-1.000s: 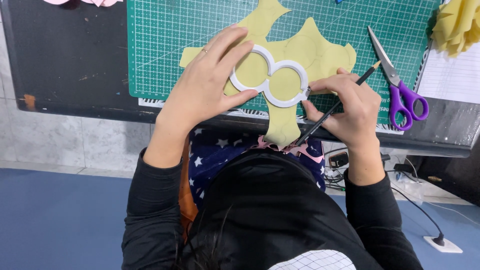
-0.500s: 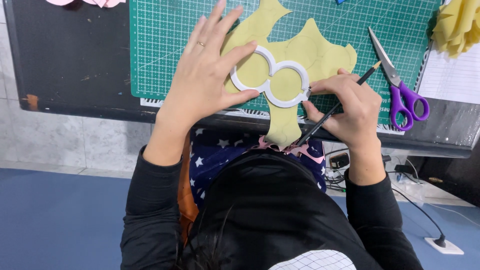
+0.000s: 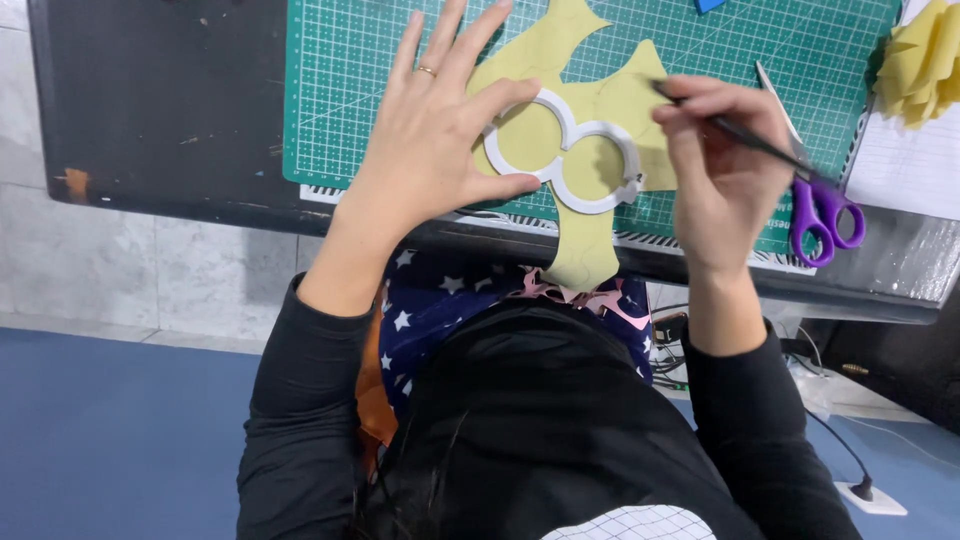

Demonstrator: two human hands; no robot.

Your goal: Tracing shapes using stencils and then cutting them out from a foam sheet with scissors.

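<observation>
A white two-ring template [image 3: 565,150] lies flat on a thin yellow foam sheet [image 3: 600,95], pinned under the spread fingers of the left hand [image 3: 435,150]. It looks light and stiff, best held by its rim. Just right, the right hand [image 3: 725,180] pinches a pencil [image 3: 740,130]; purple scissors [image 3: 820,205] rest beyond on the green cutting mat [image 3: 340,90].

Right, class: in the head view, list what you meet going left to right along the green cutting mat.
Left hand → white double-ring template → right hand holding a pencil → purple-handled scissors → yellow paper flower.
</observation>
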